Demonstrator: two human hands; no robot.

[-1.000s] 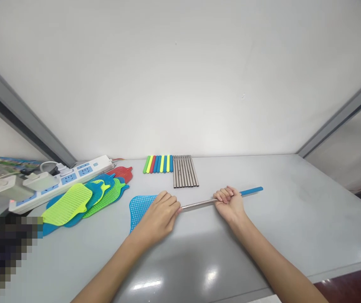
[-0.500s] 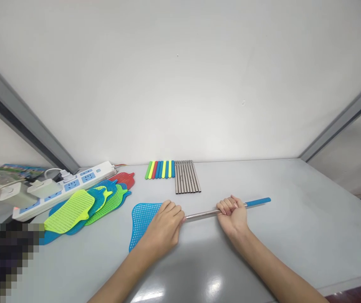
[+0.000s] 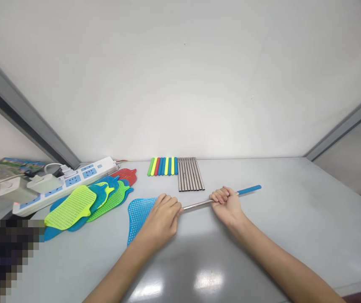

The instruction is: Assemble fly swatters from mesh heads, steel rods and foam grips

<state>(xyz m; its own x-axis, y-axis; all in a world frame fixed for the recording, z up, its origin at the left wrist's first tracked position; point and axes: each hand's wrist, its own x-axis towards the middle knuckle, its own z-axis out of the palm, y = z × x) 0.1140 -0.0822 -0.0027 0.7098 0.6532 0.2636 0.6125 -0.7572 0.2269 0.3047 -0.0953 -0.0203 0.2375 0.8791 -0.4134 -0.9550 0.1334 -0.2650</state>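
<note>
A fly swatter with a blue perforated head (image 3: 138, 214), a metal rod (image 3: 197, 205) and a blue handle grip (image 3: 250, 190) stretches between my hands. My left hand (image 3: 164, 219) is closed where the head meets the rod and covers that joint. Closed around the rod just short of the blue grip is my right hand (image 3: 227, 205). Behind them, several metal rods (image 3: 191, 174) lie side by side. Left of these rods is a row of green, yellow, red and blue handle grips (image 3: 163, 166).
Perforated swatter heads in yellow-green (image 3: 71, 207), blue, green and red (image 3: 126, 174) overlap at the left. A white power strip (image 3: 101, 166) with plugged-in chargers (image 3: 45, 184) and cables lies behind them. The wall (image 3: 183, 92) bounds the table (image 3: 294, 219) at the back.
Both hands and the swatter appear slightly higher and further left, with the handle end tilted up a little more. The view itself has shifted slightly. Both hands keep their hold.
</note>
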